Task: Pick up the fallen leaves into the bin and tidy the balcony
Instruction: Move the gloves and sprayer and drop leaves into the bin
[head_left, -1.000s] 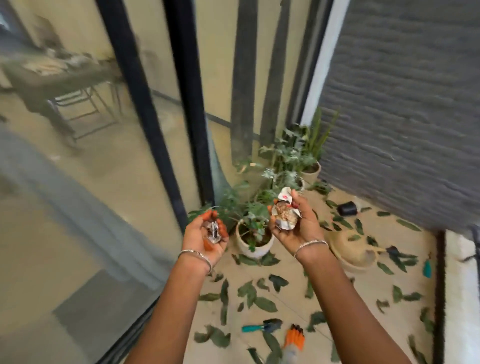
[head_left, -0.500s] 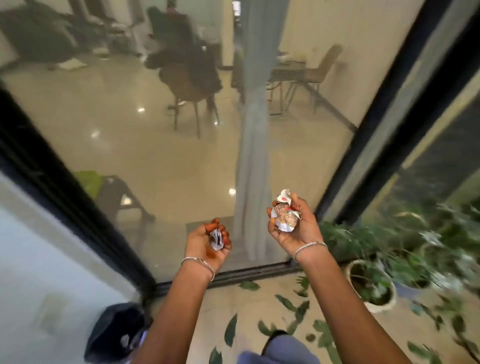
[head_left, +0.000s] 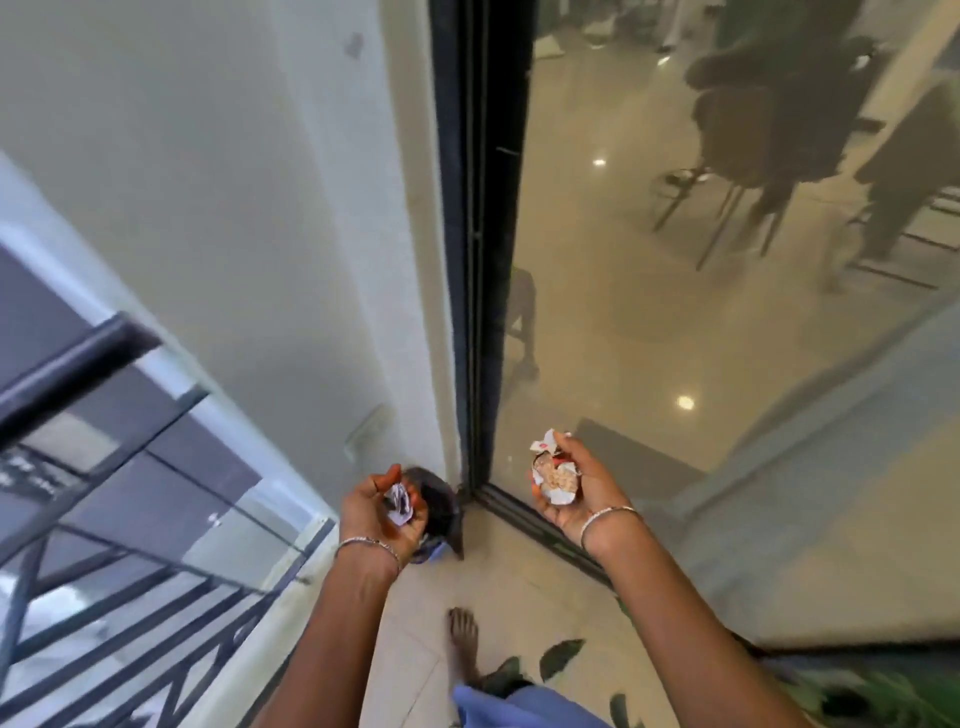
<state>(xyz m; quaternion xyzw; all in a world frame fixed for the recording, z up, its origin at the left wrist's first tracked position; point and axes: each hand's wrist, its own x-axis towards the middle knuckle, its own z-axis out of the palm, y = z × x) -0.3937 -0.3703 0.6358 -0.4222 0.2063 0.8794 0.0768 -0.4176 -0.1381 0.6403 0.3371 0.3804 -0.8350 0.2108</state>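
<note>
So I'm looking down through the head cam and right now both hands are carrying litter, not leaves. The left hand (head_left: 382, 512) is curling its fingers round a small wrapper (head_left: 399, 503), silvery and scrunched tight. The right hand (head_left: 576, 488) is cupping a bigger wrapper (head_left: 556, 475), white and reddish, with a flap poking up past the fingers. The bin (head_left: 439, 506) is sitting on the floor (head_left: 498, 582), tucked into the corner where the white wall (head_left: 260, 234) meets the dark door frame (head_left: 483, 260). The left hand is hovering right in front of it and hiding a good chunk, so I can't tell exactly where the mouth is. I'm guessing both wrappers weigh next to nothing and are springy and crinkly, so they'll probably puff open and drift once let go. I'd be dropping them low over the opening rather than tossing. The leaves (head_left: 560, 657) are lying flat on the floor down by the bare foot (head_left: 462, 639), well short of the bin. They look thin and limp, and I'm figuring they're awkward to pinch off smooth tile. Taking one by its edge or stem end, or sliding fingertips under it, seems the best bet.
</note>
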